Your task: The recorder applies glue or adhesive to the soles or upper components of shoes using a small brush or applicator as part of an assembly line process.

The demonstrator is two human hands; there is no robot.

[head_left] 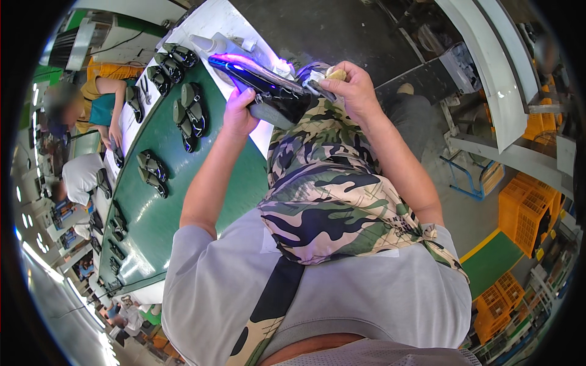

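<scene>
My left hand [241, 114] is closed on a glossy black shoe [278, 91], its thumb along the near side and its fingers partly hidden underneath. Bluish-purple light shines off the shoe's upper. At the other end of the shoe, my right hand [357, 91] pinches a small pale yellow wad [336, 73] between thumb and fingers, close against the shoe; whether the wad is sponge or cloth I cannot tell. The shoe is above my lap, over a camouflage apron [329, 177].
To my left, a green conveyor belt [213, 174] carries several black shoes [192, 110] along a white ledge [259, 137]. A whitish nozzle bottle [206, 43] is beyond the shoe. Another person [110, 104] works across the belt. Orange crates [522, 213] and a blue-framed stool [473, 174] stand at right.
</scene>
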